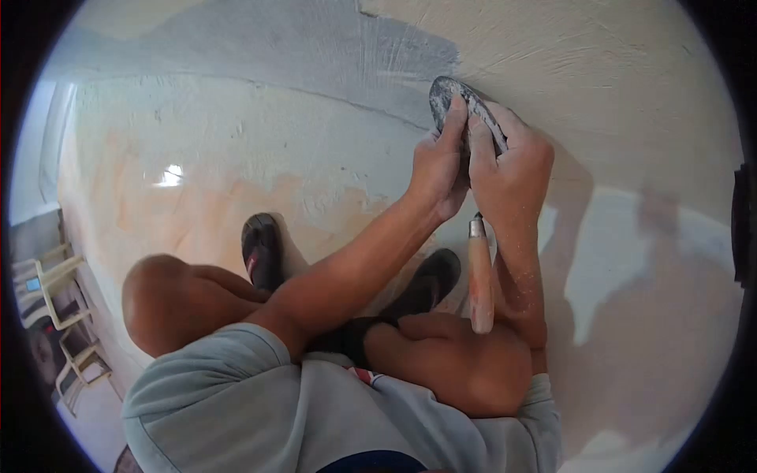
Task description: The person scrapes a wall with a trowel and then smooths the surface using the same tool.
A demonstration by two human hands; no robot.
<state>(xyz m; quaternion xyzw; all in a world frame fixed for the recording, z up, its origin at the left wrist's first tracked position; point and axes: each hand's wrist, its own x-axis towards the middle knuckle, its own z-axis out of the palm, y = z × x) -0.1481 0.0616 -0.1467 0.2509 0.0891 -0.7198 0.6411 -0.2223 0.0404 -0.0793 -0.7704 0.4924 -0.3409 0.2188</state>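
Both hands are closed around a trowel (490,126), gripping its dark, rounded blade, which is smeared with white. My left hand (436,172) presses a thumb on the blade's left part. My right hand (516,162) holds the blade's right side, thumb on top. Below the hands, the worn wooden handle (480,284) with its metal ferrule points down beside my right wrist, with no fingers around it. Parts of the blade and neck are hidden by the hands. Whitish dust coats the fingers. Just beyond the blade lies a grey damp-looking patch (410,51) on the plastered surface.
My knees are bent, with dark shoes (262,248) on or beside the pale, patchy surface (205,126). At the far left stand pale metal frames (67,315), possibly a ladder, with dark objects behind. Shadows fall across the right side.
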